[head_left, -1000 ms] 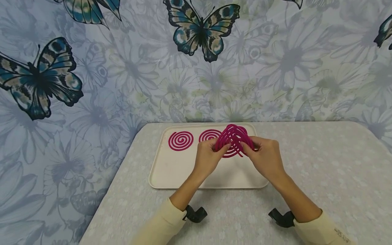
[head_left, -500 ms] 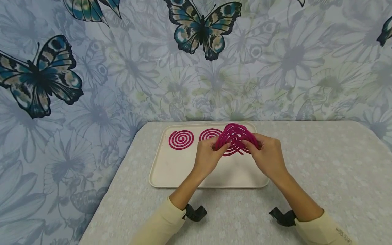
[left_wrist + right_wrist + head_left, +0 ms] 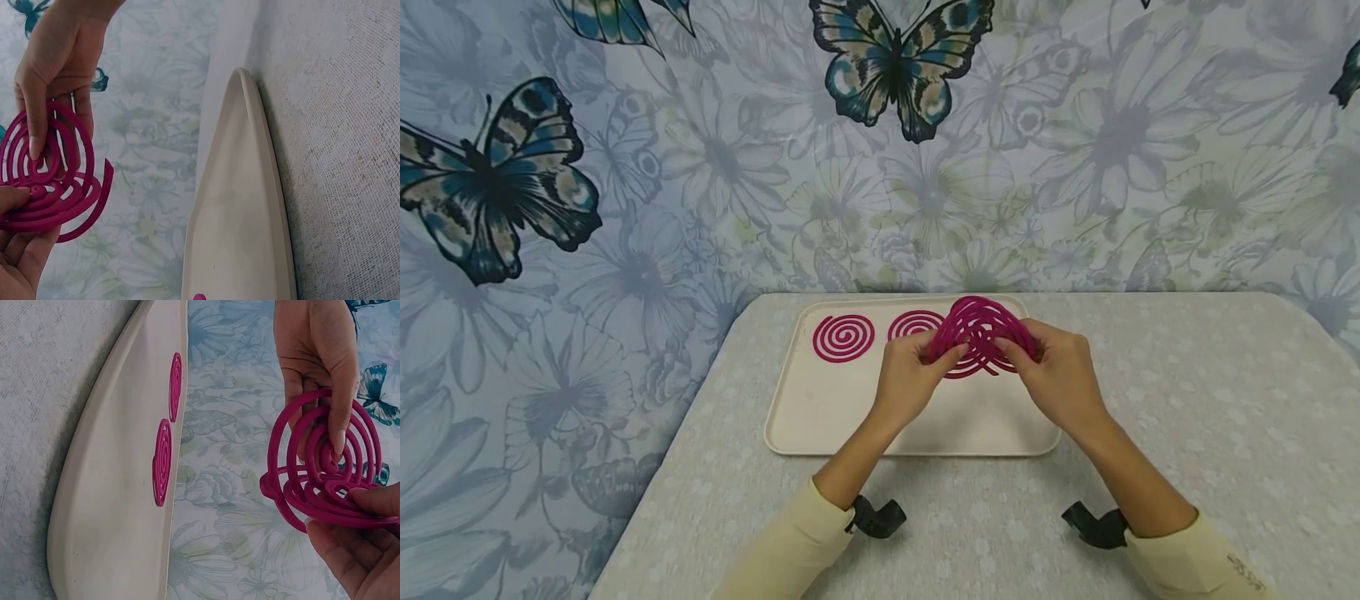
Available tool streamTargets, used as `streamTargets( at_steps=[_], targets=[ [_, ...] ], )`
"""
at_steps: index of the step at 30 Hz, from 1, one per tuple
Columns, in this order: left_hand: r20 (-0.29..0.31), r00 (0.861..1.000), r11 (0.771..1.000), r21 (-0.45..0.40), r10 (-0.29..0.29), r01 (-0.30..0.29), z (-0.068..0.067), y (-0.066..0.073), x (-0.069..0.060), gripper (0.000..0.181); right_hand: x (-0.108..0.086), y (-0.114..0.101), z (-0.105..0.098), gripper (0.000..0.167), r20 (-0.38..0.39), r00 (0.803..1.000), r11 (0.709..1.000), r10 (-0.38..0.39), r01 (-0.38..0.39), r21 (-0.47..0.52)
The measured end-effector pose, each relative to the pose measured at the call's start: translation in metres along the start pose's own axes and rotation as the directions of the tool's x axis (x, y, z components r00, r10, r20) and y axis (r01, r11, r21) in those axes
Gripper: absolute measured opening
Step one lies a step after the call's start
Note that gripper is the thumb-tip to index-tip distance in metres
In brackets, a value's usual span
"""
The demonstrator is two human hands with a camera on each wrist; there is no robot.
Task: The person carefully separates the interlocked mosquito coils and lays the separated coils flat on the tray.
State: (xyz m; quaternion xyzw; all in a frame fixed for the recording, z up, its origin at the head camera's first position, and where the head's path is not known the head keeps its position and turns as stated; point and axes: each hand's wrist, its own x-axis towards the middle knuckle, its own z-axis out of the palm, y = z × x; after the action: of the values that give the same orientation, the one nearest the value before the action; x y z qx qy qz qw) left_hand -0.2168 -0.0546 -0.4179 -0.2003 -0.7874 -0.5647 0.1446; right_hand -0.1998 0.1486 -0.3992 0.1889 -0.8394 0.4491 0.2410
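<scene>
Magenta mosquito coils (image 3: 980,310), seemingly two interlinked spirals, are held above the right part of a cream tray (image 3: 835,417). At their left side my left hand (image 3: 905,379) pinches them between thumb and fingers. My right hand (image 3: 1062,373) grips the right side the same way. In the right wrist view the spirals (image 3: 273,447) splay apart at an angle, their rings still crossing. On the tray lie a coil (image 3: 843,338) at the far left and another coil (image 3: 914,323) beside it, partly hidden by my left hand and the held coils.
Under the tray is a table with a pale patterned cloth (image 3: 1187,417). Behind it rises a wall covering (image 3: 715,167) printed with flowers and butterflies. A black wrist mount (image 3: 880,517) sits at my left cuff, another black mount (image 3: 1095,526) at my right.
My right hand has shifted slightly to the right, and the held coils have spread a little wider. My left hand stays almost still. The coils on the tray have not moved.
</scene>
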Motion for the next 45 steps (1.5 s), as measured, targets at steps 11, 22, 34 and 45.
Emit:
streamTargets(
  at_steps=[11,22,34,45],
  targets=[
    [-0.025,0.999,0.998,-0.055,-0.021,0.02,-0.001,0.03,-0.004,0.014,-0.003,0.0,0.003,0.021,0.039,0.997,0.993,-0.069,0.072,-0.089],
    [-0.018,0.999,0.997,-0.061,-0.038,0.037,-0.002,0.039,-0.005,0.015,-0.003,0.003,0.002,0.021,0.002,0.997,0.99,-0.079,0.079,-0.119],
    [-0.044,0.997,0.996,-0.07,-0.059,0.056,0.0,0.038,-0.006,0.013,-0.003,-0.001,0.004,0.019,0.007,0.999,0.996,-0.044,0.045,-0.078],
    [-0.021,0.998,0.998,-0.04,-0.055,0.054,0.003,0.016,-0.003,0.015,-0.002,0.001,0.0,0.02,0.017,1.0,0.999,-0.019,0.019,-0.044]
  ],
)
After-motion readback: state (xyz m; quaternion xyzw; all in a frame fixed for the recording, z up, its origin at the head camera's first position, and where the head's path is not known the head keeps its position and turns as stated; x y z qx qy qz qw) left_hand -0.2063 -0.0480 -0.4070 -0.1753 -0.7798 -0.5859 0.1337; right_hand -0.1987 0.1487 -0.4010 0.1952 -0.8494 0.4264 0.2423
